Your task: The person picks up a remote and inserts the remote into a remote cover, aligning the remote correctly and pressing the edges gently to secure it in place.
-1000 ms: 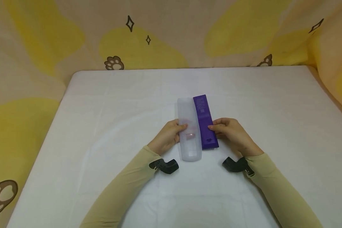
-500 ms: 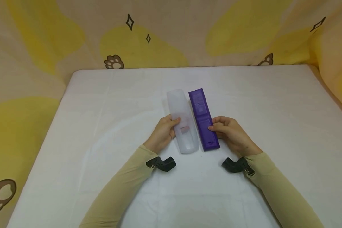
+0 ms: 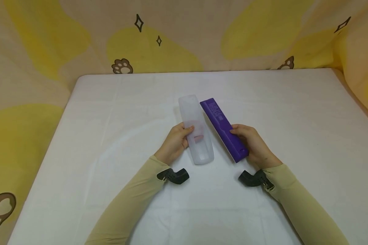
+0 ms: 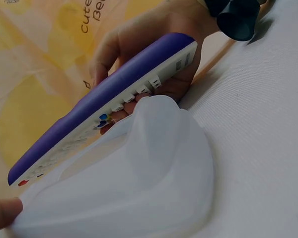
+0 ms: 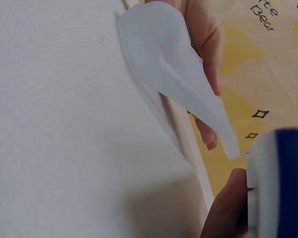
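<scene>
In the head view my left hand (image 3: 174,142) grips a translucent, whitish remote cover (image 3: 190,110) by its left edge, thumb on top. A purple-backed remote control (image 3: 222,126) is tilted on its side in my right hand (image 3: 254,144), fingers curled round its right edge. The two things are apart, their far ends closer together than their near ends. From the left wrist, the remote (image 4: 114,77) shows a white button face turned down toward the cover (image 4: 134,183). The right wrist view has the cover (image 5: 161,54) on the far side, the remote (image 5: 292,183) at the lower right.
A white table (image 3: 125,102) lies under both hands. Behind it and to the sides hangs a yellow and beige patterned cloth (image 3: 178,37). Dark wrist cameras (image 3: 174,176) sit on both sleeves.
The left hand has moved the cover left and away, tilting it. The right hand has rolled the remote onto its side and swung its near end to the right, parting it from the cover.
</scene>
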`<state>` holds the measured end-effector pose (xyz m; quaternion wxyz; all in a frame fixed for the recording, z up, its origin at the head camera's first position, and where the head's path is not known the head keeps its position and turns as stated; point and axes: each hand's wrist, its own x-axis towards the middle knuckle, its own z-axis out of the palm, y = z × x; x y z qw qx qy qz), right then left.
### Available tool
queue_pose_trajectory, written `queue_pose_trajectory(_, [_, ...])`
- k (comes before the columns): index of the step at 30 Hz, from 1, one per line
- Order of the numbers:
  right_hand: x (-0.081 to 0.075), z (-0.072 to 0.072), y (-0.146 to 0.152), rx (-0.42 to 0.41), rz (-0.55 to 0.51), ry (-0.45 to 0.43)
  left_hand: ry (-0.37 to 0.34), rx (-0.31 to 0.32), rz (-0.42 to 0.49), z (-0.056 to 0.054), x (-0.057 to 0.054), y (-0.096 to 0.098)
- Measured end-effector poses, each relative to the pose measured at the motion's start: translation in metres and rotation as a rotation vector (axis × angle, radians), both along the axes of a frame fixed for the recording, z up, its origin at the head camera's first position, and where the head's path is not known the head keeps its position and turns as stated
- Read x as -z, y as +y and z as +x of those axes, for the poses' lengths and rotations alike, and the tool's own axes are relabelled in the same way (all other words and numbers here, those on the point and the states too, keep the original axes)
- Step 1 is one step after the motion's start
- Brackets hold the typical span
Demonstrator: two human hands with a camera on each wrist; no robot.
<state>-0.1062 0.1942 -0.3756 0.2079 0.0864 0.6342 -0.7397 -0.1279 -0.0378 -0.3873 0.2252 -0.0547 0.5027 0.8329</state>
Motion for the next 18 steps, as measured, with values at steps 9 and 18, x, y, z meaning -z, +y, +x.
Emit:
queue_pose_trajectory(9, [-0.0008,0.0003,-0.0036,-0.008,0.074,0.008,0.048,-0.03,0.024,0.0,-0.0026,-0.0036])
queue_pose_trajectory(18, [-0.0021,0.0017,-0.007,-0.092,0.143,0.039,0.072,-0.121,0.07,-0.0031,-0.0051,-0.0088])
